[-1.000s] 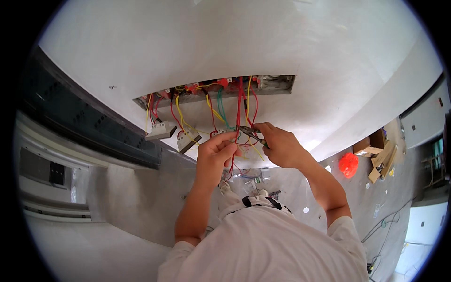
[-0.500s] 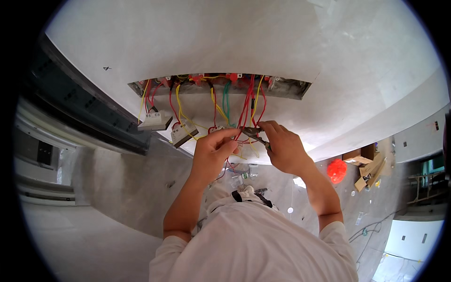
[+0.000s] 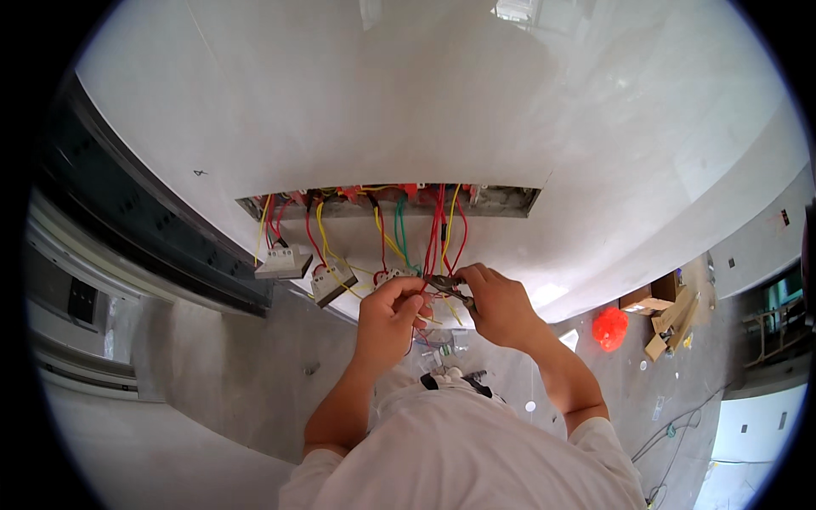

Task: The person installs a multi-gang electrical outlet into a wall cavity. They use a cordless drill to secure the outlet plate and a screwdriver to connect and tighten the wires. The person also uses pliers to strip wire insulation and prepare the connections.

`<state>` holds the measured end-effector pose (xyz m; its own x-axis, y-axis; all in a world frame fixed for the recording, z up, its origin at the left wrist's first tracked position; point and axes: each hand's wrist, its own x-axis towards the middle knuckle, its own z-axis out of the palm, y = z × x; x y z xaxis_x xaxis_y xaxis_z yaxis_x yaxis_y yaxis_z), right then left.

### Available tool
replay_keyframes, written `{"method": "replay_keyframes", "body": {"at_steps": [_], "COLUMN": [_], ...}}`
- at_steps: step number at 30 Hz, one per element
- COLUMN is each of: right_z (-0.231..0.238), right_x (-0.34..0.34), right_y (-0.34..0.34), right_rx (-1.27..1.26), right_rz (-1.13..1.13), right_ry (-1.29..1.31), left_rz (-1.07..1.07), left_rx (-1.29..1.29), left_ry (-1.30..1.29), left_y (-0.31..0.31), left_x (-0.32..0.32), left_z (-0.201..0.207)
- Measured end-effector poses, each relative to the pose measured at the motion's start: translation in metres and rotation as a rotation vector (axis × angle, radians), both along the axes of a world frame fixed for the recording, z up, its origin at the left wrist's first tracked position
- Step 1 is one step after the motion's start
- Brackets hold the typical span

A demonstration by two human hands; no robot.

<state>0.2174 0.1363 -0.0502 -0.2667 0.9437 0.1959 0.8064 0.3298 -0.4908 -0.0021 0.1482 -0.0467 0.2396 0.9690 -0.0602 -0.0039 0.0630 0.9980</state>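
Observation:
My right hand (image 3: 500,304) is closed round a pair of pliers (image 3: 450,290), whose jaws point left toward the wires. Beside it, my left hand (image 3: 390,315) pinches red wires (image 3: 433,246) near the plier jaws; its fingertips partly hide them. These wires hang from a long recessed box (image 3: 501,202) in the white wall, along with yellow wires (image 3: 321,223) and green wires (image 3: 399,223). To the left, a wired white switch module (image 3: 284,263) and a second module (image 3: 332,281) dangle. A third module (image 3: 393,277) sits partly hidden just beyond my left hand.
On the floor at right lie a red plastic bag (image 3: 609,329), an open cardboard box (image 3: 650,295) and flattened cardboard (image 3: 674,323). Grey cables (image 3: 671,432) trail at lower right. A dark framed panel (image 3: 144,191) stands along the left. Small scraps litter the floor below my hands.
The view has tilted, so the wall box and both hands appear lower. My left hand still pinches the wires, and the pliers stay in my right hand close by.

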Motion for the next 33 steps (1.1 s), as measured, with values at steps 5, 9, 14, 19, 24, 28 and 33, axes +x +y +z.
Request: {"method": "replay_keyframes", "body": {"at_steps": [5,9,14,19,24,28,33], "right_z": [-0.006,-0.019,-0.015,-0.01,-0.015,-0.012,-0.013], "right_x": [-0.003,-0.005,-0.001,-0.001,-0.003,-0.005,0.001], "right_y": [0.0,0.0,0.0,-0.002,-0.004,-0.006,-0.011], "right_rx": [0.003,-0.04,-0.156,-0.257,-0.269,-0.22,-0.292], "right_rz": [-0.009,0.01,0.103,0.071,0.005,0.014,0.094], "right_ry": [0.024,0.132,0.356,0.413,0.473,0.435,0.463], "left_rz": [0.051,0.092,0.144,0.168,0.219,0.275,0.14], "left_rx": [0.23,0.374,0.616,0.778,0.825,0.833,0.543], "left_ry": [0.089,0.201,0.437,0.345,0.413,0.44,0.133], "left_y": [0.0,-0.001,0.008,0.022,0.023,0.016,0.005], "left_x": [0.007,0.012,0.011,0.014,0.016,0.021,0.012], "left_z": [-0.009,-0.003,-0.011,-0.022,-0.022,-0.02,-0.01]}}
